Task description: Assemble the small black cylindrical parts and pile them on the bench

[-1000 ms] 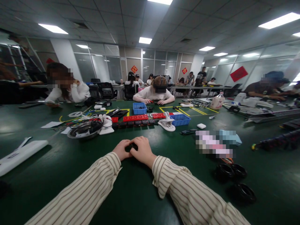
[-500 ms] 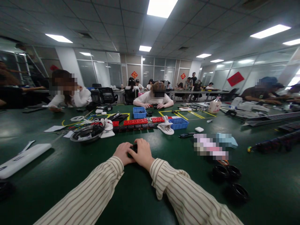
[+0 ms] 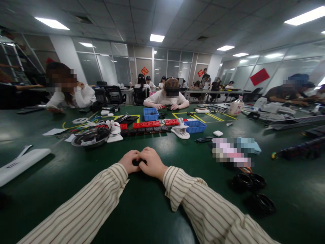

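Both hands meet over the green table, wrapped round a small black object (image 3: 137, 162) that is mostly covered by fingers; its kind cannot be made out. My left hand (image 3: 129, 161) closes on its left side. From the right, my right hand (image 3: 153, 163) curls over it with the thumb on the near side. The fingers of the two hands touch at the top. To the right on the table lie several black rings, one of them a thick black ring (image 3: 264, 203) set nearest to me.
Beyond my hands runs a row of red and black sockets (image 3: 146, 124), with a white clip stand (image 3: 180, 130) and a blue bin (image 3: 196, 126). A metal bowl of cables (image 3: 88, 140) stands left; a white bar (image 3: 24, 166) lies nearer. A co-worker (image 3: 166, 96) sits opposite.
The black object has turned or shifted within my fingers, and less of it shows. Both hands stay together in nearly the same place; the view has tilted slightly.
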A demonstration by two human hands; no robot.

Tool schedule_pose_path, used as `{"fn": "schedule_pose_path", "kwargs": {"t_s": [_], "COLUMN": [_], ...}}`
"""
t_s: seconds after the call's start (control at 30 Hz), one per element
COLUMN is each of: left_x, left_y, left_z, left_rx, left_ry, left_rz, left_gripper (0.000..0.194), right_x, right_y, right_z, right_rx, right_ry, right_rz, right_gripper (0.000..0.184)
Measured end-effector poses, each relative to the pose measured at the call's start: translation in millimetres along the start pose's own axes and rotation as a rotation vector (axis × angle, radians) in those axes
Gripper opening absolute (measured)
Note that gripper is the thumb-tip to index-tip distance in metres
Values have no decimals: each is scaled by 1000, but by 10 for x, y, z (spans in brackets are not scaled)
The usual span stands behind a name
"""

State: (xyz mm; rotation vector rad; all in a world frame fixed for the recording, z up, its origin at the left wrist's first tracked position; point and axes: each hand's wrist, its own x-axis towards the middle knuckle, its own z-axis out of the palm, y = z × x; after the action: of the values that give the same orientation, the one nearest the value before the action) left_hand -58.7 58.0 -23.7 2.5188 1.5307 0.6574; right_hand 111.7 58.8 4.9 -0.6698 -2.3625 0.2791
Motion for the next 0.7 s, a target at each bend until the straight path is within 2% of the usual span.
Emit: {"fn": "schedule_pose_path", "kwargs": {"t_s": [0.17,0.3,0.4,0.47,0.53,0.6,0.7], "left_x": [23,34,38,42,46,48,46], "left_y": [67,189,253,255,221,160,49], "left_z": [19,8,9,22,44,71,105], "left_rx": [47,123,170,184,187,179,148], "left_ry": [-13,-8,20,25,30,36,39], "left_rz": [-61,-148,-218,-237,-245,-241,-216], "left_gripper": [47,52,43,33,32,34,39], "right_x": [21,31,34,31,24,14,1], "right_y": [-39,-60,-82,-104,-120,-120,-95], "right_z": [33,57,82,95,101,94,62], "right_rx": [36,-34,-125,-190,-246,-231,-141], "right_ry": [23,74,97,109,125,143,134], "right_rz": [-14,135,256,290,315,295,179], "right_gripper": [13,28,31,28,27,25,17]}}
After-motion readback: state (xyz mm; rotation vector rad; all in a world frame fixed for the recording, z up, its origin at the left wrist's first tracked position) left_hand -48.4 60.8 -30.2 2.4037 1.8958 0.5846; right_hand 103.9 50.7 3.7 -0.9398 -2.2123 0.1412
